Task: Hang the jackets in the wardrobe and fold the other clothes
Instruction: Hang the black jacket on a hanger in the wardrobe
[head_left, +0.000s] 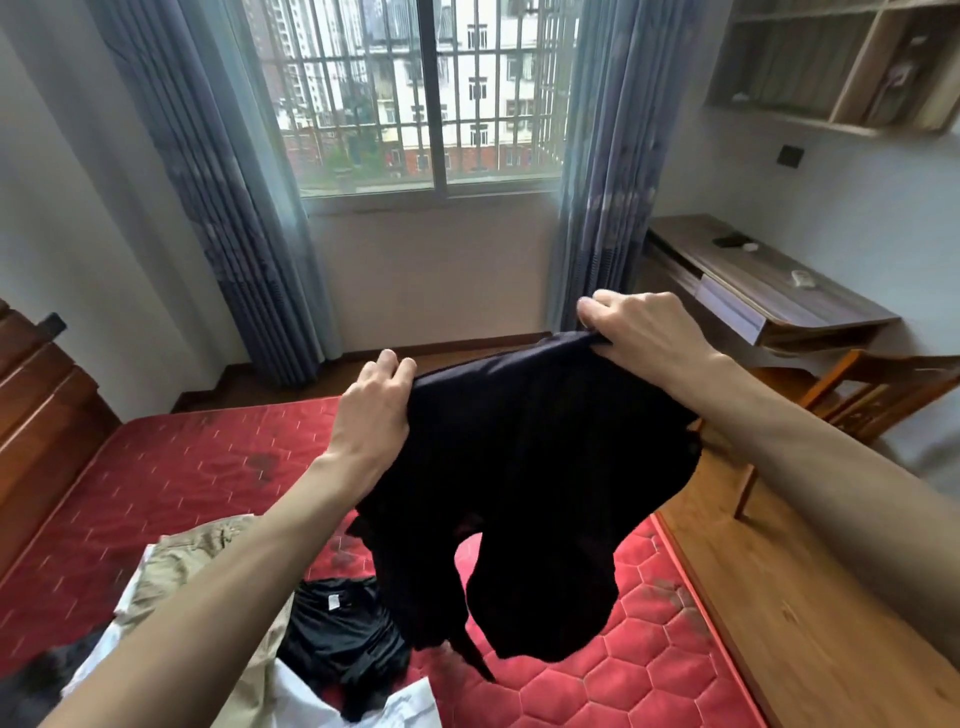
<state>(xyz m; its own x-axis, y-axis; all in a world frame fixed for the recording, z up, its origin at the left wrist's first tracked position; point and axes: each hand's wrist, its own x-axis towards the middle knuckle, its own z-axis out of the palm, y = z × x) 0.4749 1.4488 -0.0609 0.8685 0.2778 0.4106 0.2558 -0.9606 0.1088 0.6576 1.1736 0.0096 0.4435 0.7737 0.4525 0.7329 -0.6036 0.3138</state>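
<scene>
A red quilted mattress (171, 467) fills the near and left part of the room, its right edge running along a wooden floor (810, 613) that stays open toward the table (769, 280) against the right wall, with a wooden chair (878, 389) just near of it. A barred window (415, 93) sits in the far wall between 2 blue-grey curtains (208, 171), and open shelves (841, 62) hang high on the right. A dark wooden headboard (36, 405) borders the mattress on the left. Held up over the mattress is a black garment (535, 478), its lower part dangling free above the quilting. The left hand (371, 415) has its grip clamped on the garment's upper left edge, and the right hand (639, 332) pinches the upper right edge. At the near left lie a khaki garment (192, 561), a white garment (374, 706) and another black garment (337, 639), heaped touching one another.
</scene>
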